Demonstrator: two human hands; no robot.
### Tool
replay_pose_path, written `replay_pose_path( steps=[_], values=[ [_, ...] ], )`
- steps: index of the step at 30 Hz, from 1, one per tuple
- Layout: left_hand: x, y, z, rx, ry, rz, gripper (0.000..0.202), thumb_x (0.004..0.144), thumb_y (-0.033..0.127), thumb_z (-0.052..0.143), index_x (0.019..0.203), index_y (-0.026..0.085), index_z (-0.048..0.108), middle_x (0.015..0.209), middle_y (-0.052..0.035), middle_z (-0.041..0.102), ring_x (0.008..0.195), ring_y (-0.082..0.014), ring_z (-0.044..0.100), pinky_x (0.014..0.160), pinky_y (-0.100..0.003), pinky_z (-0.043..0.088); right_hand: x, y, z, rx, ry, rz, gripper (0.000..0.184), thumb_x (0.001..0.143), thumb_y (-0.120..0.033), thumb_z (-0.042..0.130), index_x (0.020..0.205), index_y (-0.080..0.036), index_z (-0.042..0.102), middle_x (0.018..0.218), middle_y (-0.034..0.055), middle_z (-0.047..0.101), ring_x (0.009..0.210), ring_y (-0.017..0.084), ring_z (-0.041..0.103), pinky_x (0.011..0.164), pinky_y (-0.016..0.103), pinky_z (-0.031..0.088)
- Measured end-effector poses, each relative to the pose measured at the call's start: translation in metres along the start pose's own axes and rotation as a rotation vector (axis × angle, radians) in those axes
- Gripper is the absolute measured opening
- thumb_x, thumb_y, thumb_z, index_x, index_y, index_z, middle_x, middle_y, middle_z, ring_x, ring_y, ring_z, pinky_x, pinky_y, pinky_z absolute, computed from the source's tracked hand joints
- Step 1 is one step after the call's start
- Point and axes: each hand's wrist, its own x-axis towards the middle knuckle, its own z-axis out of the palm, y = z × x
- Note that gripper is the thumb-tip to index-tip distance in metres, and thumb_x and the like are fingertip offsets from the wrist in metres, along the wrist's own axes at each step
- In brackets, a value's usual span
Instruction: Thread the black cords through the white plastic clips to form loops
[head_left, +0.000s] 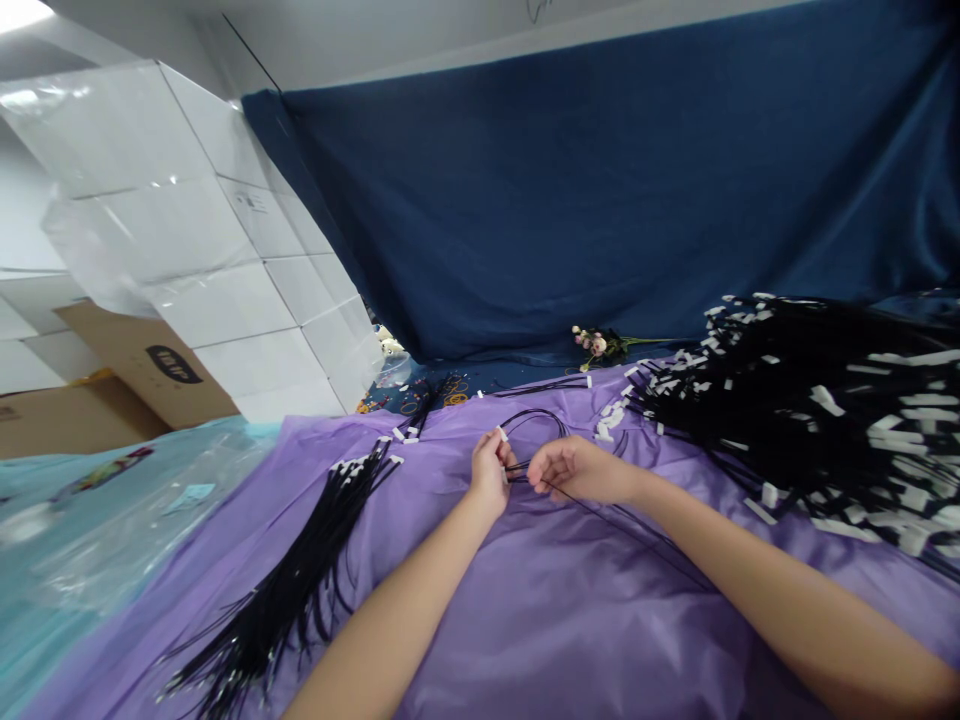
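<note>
My left hand (491, 472) is closed on a thin black cord (541, 412) with a white tag at its end. The cord arches up in a loop between my two hands. My right hand (576, 468) pinches the same cord from the right, fingers curled, and a long stretch of it trails down toward the lower right. To the left lies a bundle of black cords (300, 570), their white ends gathered at the top. A large heap of black cords with white tags (787, 400) fills the right side.
Purple cloth (555, 630) covers the work surface. Beyond it are a few loose cords, scattered rubber bands (455, 398) and artificial flowers (594, 344). A blue curtain (600, 190) hangs behind. Wrapped white boxes (217, 220) and a cardboard box (150, 360) stand at left.
</note>
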Motion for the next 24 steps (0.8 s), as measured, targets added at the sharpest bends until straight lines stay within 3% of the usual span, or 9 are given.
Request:
replay_pose_path(
  steps=[12, 16, 24],
  values=[
    [0.002, -0.001, 0.000, -0.016, 0.009, -0.006, 0.032, 0.070, 0.036, 0.071, 0.072, 0.021, 0.042, 0.047, 0.0096, 0.031, 0.036, -0.0058, 0.027, 0.041, -0.022, 0.015, 0.005, -0.006, 0.008, 0.116, 0.198, -0.064, 0.037, 0.052, -0.025, 0.089, 0.079, -0.013, 0.066, 0.076, 0.0009, 0.071, 0.070, 0.010, 0.067, 0.072, 0.023, 0.053],
    [0.001, 0.000, 0.000, -0.021, 0.005, -0.021, 0.032, 0.070, 0.037, 0.071, 0.074, 0.021, 0.044, 0.048, 0.0101, 0.030, 0.036, -0.0054, 0.027, 0.042, -0.022, 0.013, 0.004, -0.012, 0.008, 0.164, 0.339, -0.116, 0.045, 0.054, -0.029, 0.089, 0.089, -0.015, 0.065, 0.075, 0.0004, 0.071, 0.065, 0.011, 0.066, 0.068, 0.025, 0.054],
    [0.001, 0.000, 0.001, -0.012, 0.017, -0.019, 0.037, 0.067, 0.042, 0.074, 0.076, 0.020, 0.046, 0.047, 0.0108, 0.030, 0.036, -0.0047, 0.026, 0.042, -0.020, 0.012, 0.005, -0.020, 0.002, 0.342, 0.670, -0.300, 0.048, 0.056, -0.034, 0.089, 0.092, -0.019, 0.060, 0.071, -0.0032, 0.066, 0.066, 0.012, 0.067, 0.072, 0.028, 0.057]
  ],
)
